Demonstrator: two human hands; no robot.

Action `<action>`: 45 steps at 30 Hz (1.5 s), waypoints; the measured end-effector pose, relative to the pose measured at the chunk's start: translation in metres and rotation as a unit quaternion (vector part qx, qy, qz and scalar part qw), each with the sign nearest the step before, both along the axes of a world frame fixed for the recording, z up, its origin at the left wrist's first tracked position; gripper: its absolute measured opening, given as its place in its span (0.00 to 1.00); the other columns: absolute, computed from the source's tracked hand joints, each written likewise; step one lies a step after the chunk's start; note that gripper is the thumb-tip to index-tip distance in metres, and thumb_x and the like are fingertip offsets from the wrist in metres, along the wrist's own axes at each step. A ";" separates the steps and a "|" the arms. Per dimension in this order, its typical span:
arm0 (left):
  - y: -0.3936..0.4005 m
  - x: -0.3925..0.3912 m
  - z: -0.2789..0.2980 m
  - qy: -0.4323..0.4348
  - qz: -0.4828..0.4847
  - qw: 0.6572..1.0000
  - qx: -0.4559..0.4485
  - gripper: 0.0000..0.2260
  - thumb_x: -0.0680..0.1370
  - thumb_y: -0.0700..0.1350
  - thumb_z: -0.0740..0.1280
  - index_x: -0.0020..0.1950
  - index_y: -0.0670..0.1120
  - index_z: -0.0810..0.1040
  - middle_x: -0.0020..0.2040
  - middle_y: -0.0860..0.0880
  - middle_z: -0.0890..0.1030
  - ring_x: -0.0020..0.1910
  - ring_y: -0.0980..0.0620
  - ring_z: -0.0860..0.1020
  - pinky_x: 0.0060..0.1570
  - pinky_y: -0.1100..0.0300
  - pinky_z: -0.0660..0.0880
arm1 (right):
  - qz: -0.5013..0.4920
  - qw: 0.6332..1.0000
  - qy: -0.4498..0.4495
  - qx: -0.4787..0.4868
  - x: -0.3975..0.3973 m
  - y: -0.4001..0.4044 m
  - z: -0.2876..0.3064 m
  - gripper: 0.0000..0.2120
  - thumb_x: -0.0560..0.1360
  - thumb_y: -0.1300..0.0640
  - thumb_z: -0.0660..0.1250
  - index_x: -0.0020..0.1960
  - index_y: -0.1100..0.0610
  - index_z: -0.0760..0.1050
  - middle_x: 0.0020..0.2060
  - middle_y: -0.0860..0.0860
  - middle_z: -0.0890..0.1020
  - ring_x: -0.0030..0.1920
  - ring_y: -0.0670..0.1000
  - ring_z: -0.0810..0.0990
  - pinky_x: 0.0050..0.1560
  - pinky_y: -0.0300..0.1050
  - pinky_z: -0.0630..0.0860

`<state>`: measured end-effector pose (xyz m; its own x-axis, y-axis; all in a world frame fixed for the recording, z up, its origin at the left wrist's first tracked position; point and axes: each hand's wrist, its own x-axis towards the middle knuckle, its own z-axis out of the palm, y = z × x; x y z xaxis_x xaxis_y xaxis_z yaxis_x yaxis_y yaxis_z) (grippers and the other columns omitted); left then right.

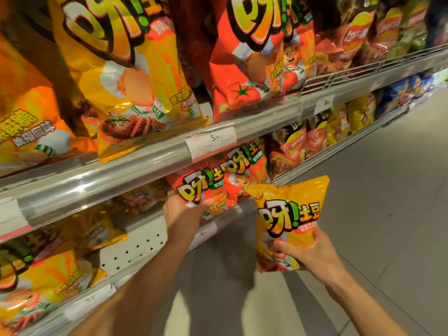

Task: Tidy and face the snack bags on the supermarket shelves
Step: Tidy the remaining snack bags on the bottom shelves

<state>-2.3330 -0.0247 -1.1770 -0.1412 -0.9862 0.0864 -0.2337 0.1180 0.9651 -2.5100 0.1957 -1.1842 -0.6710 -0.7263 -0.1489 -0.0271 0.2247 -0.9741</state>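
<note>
Head view showed tidying midway: the left hand (184,214) gripped a red snack bag (198,190) on the lower shelf (145,241), the right hand (312,255) held a yellow bag (288,219) apparently unshelved, beside a bare gap.

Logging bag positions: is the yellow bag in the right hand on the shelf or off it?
Off the shelf. The right hand grips the yellow bag by its lower end, upright in the aisle, over the floor.
</note>
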 end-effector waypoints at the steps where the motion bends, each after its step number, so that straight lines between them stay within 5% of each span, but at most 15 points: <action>1: -0.001 -0.002 -0.004 -0.006 -0.003 1.000 -0.007 0.17 0.62 0.45 0.84 0.39 0.54 0.78 0.44 0.56 0.78 0.40 0.64 0.78 0.34 0.70 0.73 | 0.002 1.000 0.001 0.003 -0.001 0.001 0.000 0.27 0.62 0.65 0.82 0.57 0.52 0.77 0.42 0.40 0.87 0.41 0.42 0.86 0.35 0.31 0.78; 6: -0.003 -0.003 -0.018 -0.036 -0.035 0.999 -0.017 0.21 0.63 0.48 0.83 0.50 0.47 0.79 0.49 0.44 0.82 0.52 0.45 0.81 0.53 0.46 0.78 | 0.007 1.000 0.003 0.015 -0.002 0.004 0.003 0.29 0.62 0.63 0.83 0.59 0.53 0.76 0.45 0.42 0.87 0.44 0.44 0.87 0.37 0.33 0.80; 13: -0.005 0.003 -0.010 -0.030 -0.113 0.993 -0.012 0.13 0.66 0.38 0.81 0.40 0.48 0.80 0.43 0.46 0.83 0.43 0.54 0.81 0.44 0.53 0.78 | 0.036 0.999 -0.008 0.018 0.018 0.004 0.013 0.34 0.57 0.53 0.83 0.61 0.51 0.75 0.48 0.43 0.87 0.47 0.46 0.87 0.41 0.38 0.83; 16: -0.002 0.019 -0.004 0.023 -0.133 0.989 0.060 0.25 0.62 0.37 0.83 0.52 0.52 0.76 0.48 0.49 0.84 0.44 0.59 0.84 0.42 0.61 0.82 | 0.056 0.998 -0.008 0.018 0.032 0.002 0.018 0.36 0.55 0.50 0.83 0.60 0.51 0.76 0.49 0.45 0.88 0.48 0.48 0.87 0.45 0.44 0.84; 19: 0.009 0.053 0.001 -0.088 -0.123 0.988 0.034 0.34 0.66 0.46 0.82 0.67 0.48 0.70 0.64 0.48 0.77 0.60 0.51 0.78 0.58 0.54 0.77 | 0.075 0.997 -0.002 0.006 0.052 -0.003 0.024 0.35 0.55 0.51 0.83 0.60 0.51 0.77 0.49 0.44 0.88 0.48 0.46 0.87 0.45 0.41 0.84; 21: 0.020 0.090 0.000 -0.260 -0.095 0.957 -0.087 0.27 0.74 0.51 0.75 0.69 0.43 0.72 0.64 0.46 0.75 0.62 0.45 0.74 0.60 0.52 0.73 | 0.095 0.995 0.007 -0.001 0.068 -0.011 0.030 0.33 0.57 0.53 0.84 0.60 0.50 0.77 0.49 0.43 0.87 0.49 0.44 0.86 0.46 0.39 0.82; 23: 0.034 0.132 -0.001 -0.408 -0.079 0.879 -0.233 0.16 0.78 0.47 0.70 0.62 0.41 0.77 0.57 0.43 0.77 0.55 0.41 0.73 0.51 0.50 0.72 | 0.120 0.993 0.015 -0.012 0.086 -0.022 0.033 0.32 0.57 0.55 0.84 0.59 0.50 0.78 0.49 0.43 0.87 0.49 0.43 0.86 0.46 0.38 0.80; 26: 0.054 0.187 0.000 -0.499 -0.038 0.824 -0.265 0.08 0.74 0.42 0.72 0.50 0.41 0.80 0.46 0.42 0.78 0.43 0.40 0.75 0.40 0.48 0.72 | 0.160 0.987 0.029 -0.019 0.115 -0.044 0.031 0.32 0.60 0.58 0.85 0.61 0.52 0.78 0.50 0.46 0.87 0.51 0.47 0.86 0.48 0.38 0.82; 28: 0.062 0.214 0.001 -0.541 -0.029 0.812 -0.216 0.11 0.72 0.40 0.75 0.53 0.41 0.82 0.48 0.42 0.78 0.45 0.41 0.77 0.42 0.48 0.74 | 0.191 0.981 0.026 -0.018 0.135 -0.061 0.027 0.33 0.60 0.55 0.86 0.62 0.50 0.78 0.52 0.45 0.87 0.52 0.47 0.86 0.51 0.42 0.82; 30: 0.066 0.231 -0.006 -0.587 -0.052 0.789 -0.177 0.18 0.75 0.41 0.71 0.64 0.43 0.78 0.59 0.43 0.78 0.57 0.42 0.76 0.55 0.50 0.74 | 0.212 0.976 0.048 -0.008 0.155 -0.081 0.027 0.33 0.58 0.50 0.87 0.60 0.46 0.77 0.50 0.39 0.86 0.51 0.41 0.85 0.53 0.40 0.81; 34: 0.065 0.238 -0.022 -0.651 -0.127 0.734 -0.145 0.38 0.73 0.40 0.68 0.80 0.42 0.55 0.76 0.43 0.63 0.75 0.41 0.61 0.75 0.49 0.58 | 0.242 0.968 0.060 -0.038 0.189 -0.130 0.026 0.33 0.58 0.51 0.87 0.58 0.47 0.76 0.48 0.35 0.85 0.48 0.35 0.83 0.45 0.28 0.77; 37: 0.066 0.234 -0.024 -0.616 -0.116 0.765 -0.149 0.30 0.62 0.42 0.74 0.65 0.40 0.79 0.57 0.43 0.80 0.55 0.43 0.80 0.55 0.53 0.77 | 0.242 0.968 0.037 -0.056 0.201 -0.166 0.017 0.32 0.58 0.56 0.87 0.57 0.49 0.76 0.48 0.41 0.87 0.50 0.39 0.85 0.46 0.31 0.78; 39: 0.068 0.235 -0.026 -0.558 -0.074 0.794 -0.231 0.17 0.68 0.43 0.63 0.51 0.41 0.85 0.44 0.45 0.82 0.42 0.44 0.82 0.44 0.55 0.76 | 0.232 0.970 0.032 -0.063 0.205 -0.187 0.011 0.31 0.59 0.56 0.87 0.56 0.50 0.76 0.48 0.46 0.87 0.51 0.43 0.85 0.46 0.33 0.79; 41: 0.069 0.231 -0.031 -0.519 -0.065 0.822 -0.226 0.22 0.70 0.42 0.52 0.50 0.42 0.84 0.43 0.46 0.81 0.41 0.44 0.80 0.44 0.56 0.71 | 0.226 0.972 0.031 -0.057 0.206 -0.203 0.006 0.32 0.59 0.53 0.87 0.58 0.50 0.75 0.51 0.48 0.85 0.53 0.47 0.84 0.51 0.40 0.80; 45: 0.065 0.233 -0.038 -0.473 -0.058 0.859 -0.189 0.18 0.76 0.41 0.54 0.57 0.43 0.81 0.51 0.48 0.80 0.49 0.47 0.77 0.49 0.58 0.70 | 0.252 0.967 0.010 -0.033 0.205 -0.215 -0.004 0.27 0.61 0.55 0.86 0.51 0.46 0.74 0.40 0.33 0.85 0.43 0.35 0.83 0.38 0.25 0.75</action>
